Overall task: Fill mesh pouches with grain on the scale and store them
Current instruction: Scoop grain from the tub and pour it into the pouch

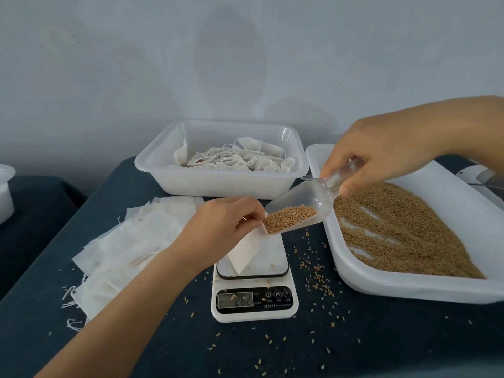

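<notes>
A white mesh pouch (pixel 244 253) stands on the white kitchen scale (pixel 253 285), its mouth pinched by my left hand (pixel 218 222). My right hand (pixel 381 154) grips the handle of a clear plastic scoop (pixel 305 203) tilted down toward the pouch mouth. Brown grain (pixel 289 218) lies in the scoop's front lip, right at the pouch opening. The scale's display (pixel 236 300) shows digits, with a stray kernel lying on it.
A white tray (pixel 409 289) of grain lies at the right. At the back, a white tub (pixel 218 181) holds filled pouches. Empty pouches (pixel 128 241) lie piled at the left. Spilled kernels (pixel 317 279) dot the dark cloth. Another white container (pixel 5 192) sits at far left.
</notes>
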The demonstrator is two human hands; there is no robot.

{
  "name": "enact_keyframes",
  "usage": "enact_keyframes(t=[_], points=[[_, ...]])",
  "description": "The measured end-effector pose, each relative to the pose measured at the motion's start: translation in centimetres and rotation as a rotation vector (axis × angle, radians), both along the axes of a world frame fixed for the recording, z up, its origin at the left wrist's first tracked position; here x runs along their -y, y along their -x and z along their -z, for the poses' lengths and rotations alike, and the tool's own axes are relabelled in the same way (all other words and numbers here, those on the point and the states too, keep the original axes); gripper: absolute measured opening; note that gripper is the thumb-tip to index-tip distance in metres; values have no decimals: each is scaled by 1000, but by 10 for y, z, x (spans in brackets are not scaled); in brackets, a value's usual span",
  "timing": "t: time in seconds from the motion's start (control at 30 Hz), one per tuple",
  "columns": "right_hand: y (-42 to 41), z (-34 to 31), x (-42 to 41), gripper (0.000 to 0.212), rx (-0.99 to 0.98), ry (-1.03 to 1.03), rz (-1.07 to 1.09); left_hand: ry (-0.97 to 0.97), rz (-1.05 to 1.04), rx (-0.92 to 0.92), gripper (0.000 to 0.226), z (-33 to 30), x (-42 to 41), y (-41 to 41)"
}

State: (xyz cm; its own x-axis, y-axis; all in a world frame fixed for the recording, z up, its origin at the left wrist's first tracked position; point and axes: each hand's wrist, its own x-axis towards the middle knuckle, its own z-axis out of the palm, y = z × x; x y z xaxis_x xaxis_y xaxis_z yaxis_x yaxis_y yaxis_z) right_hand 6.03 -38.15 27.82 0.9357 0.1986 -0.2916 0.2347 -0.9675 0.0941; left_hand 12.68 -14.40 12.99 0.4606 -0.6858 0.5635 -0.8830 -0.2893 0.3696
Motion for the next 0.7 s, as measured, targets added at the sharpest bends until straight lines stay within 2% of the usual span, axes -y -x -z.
enact_keyframes(t=[0.7], points=[[1, -13, -14, 36, -69, 87, 53, 16, 42, 0, 4, 1, 3, 1]])
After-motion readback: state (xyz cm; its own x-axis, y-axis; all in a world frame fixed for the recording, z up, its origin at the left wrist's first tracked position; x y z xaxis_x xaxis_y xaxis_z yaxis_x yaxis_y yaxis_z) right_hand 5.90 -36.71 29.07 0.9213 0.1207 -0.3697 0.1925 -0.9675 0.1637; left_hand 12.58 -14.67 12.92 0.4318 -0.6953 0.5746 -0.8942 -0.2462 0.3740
